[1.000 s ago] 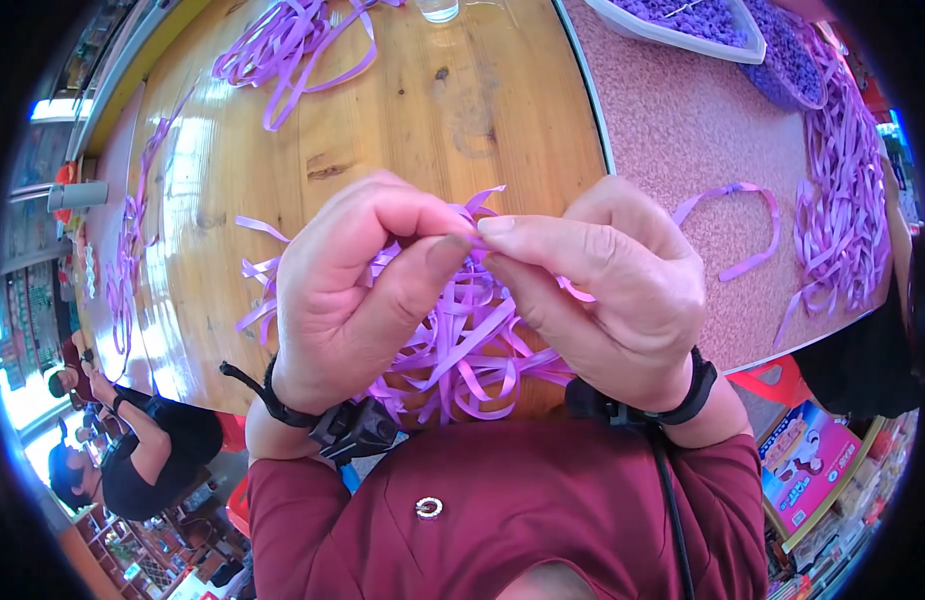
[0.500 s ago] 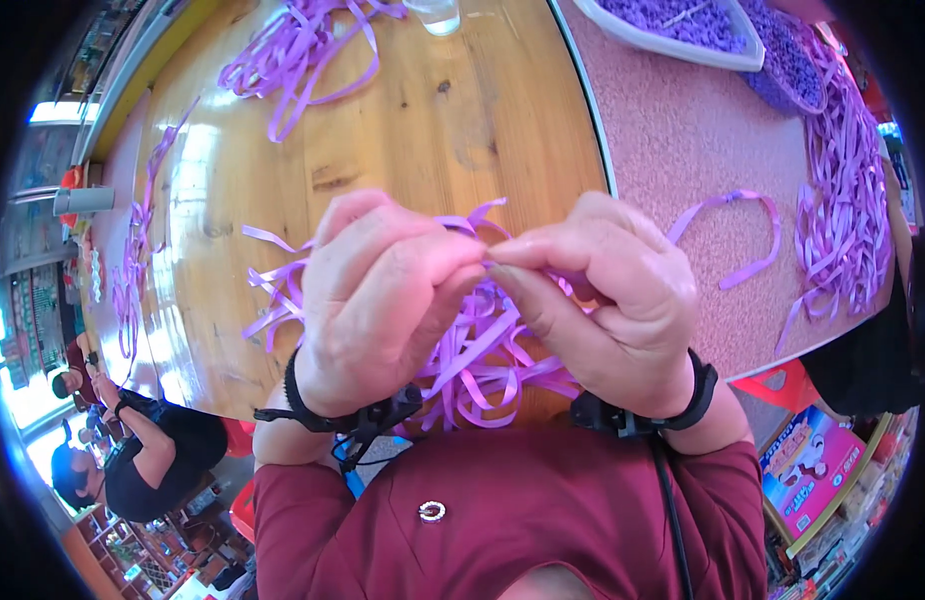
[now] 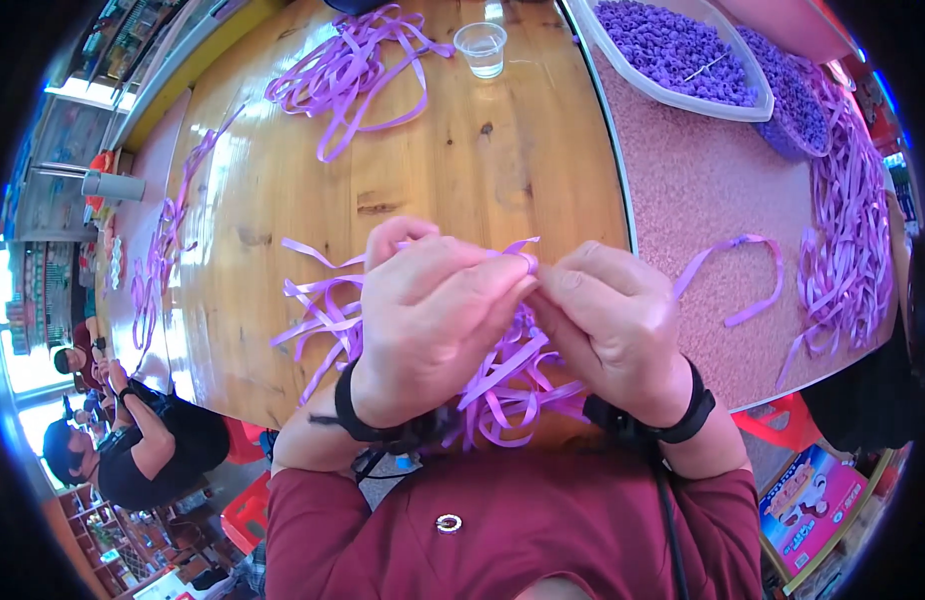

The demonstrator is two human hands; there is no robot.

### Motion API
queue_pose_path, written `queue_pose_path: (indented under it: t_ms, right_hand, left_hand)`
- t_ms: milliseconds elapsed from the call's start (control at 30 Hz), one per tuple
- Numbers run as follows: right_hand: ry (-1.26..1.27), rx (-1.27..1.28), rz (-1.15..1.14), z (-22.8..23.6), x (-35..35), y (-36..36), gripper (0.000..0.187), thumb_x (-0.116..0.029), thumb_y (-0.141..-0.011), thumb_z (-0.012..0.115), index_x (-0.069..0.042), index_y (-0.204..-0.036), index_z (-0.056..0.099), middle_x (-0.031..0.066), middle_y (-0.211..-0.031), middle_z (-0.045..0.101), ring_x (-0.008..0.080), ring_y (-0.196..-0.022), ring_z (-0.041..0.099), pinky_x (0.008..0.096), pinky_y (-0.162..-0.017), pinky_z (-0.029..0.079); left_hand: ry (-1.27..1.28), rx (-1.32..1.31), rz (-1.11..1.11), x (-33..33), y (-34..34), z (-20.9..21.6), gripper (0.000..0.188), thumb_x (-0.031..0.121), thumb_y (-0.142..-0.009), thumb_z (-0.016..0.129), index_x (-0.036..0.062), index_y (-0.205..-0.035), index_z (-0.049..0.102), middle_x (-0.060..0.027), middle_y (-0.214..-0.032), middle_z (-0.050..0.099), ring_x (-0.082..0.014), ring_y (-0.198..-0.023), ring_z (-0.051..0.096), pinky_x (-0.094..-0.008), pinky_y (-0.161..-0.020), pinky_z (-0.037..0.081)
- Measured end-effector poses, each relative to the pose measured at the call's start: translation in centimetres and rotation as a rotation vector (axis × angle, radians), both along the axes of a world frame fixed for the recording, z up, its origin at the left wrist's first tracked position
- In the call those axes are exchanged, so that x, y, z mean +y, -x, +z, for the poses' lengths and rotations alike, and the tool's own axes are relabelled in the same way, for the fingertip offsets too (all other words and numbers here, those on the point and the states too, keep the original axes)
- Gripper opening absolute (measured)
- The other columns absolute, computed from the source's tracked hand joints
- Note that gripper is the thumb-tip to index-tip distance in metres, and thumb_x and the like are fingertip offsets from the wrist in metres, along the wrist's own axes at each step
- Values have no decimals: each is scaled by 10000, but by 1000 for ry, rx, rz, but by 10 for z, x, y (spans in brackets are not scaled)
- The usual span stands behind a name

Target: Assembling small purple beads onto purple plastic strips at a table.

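Both my hands meet over the table's near edge, fingertips almost touching. My left hand [image 3: 433, 325] is closed, with a bit of purple ribbon [image 3: 528, 260] pinched between thumb and forefinger. My right hand [image 3: 618, 330] is closed in a pinch at the same spot; its fingers hide most of what they grip, which appears to be the same ribbon. Beneath and around my hands lies a loose pile of purple ribbons [image 3: 513, 375], with strands spreading out to the left.
Another ribbon heap [image 3: 343, 80] and a clear plastic cup [image 3: 481, 50] stand at the back of the wooden table [image 3: 443, 170]. On the pink surface at right are a white tub [image 3: 768, 100] of purple pieces, a single ribbon [image 3: 758, 315] and hanging ribbons [image 3: 848, 230]. Other people sit at left.
My view has shifted, so the cup and the tub show more fully. Both hands stay pinched together; the left has turned slightly, and a loop of ribbon now shows at its fingertips.
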State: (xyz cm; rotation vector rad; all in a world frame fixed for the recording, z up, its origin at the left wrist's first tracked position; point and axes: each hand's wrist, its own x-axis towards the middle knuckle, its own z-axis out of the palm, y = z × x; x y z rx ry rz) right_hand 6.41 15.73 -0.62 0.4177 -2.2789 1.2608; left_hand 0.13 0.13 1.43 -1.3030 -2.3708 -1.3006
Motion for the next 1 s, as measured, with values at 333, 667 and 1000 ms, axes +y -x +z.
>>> queue_pose_path:
  t_ms: [333, 667, 1000]
  right_hand:
    - [344, -213, 84, -9, 0, 2, 163, 39, -666, 665, -4, -818, 624, 79, -756, 604, 153, -686, 579, 244, -574, 446]
    - [305, -154, 131, -10, 4, 4, 173, 83, -658, 641, -17, -796, 613, 76, -768, 585, 136, -682, 561, 224, -583, 424]
    - [50, 83, 82, -6, -2, 5, 253, 80, -621, 659, -33, -843, 613, 82, -753, 589, 155, -618, 557, 231, -505, 427]
  left_hand:
    - [99, -836, -94, -10, 1, 8, 165, 164, -857, 505, 10, -812, 545, -28, -679, 500, -127, -637, 489, -257, -592, 383]
    - [1, -1135, -179, -13, 7, 2, 138, 78, -797, 545, 17, -917, 515, 17, -829, 510, -27, -741, 451, -155, -653, 355]
    - [-241, -1544, -326, -12, 12, -9, 231, 220, -769, 581, 32, -864, 485, 12, -695, 456, -60, -553, 388, -184, -499, 295]
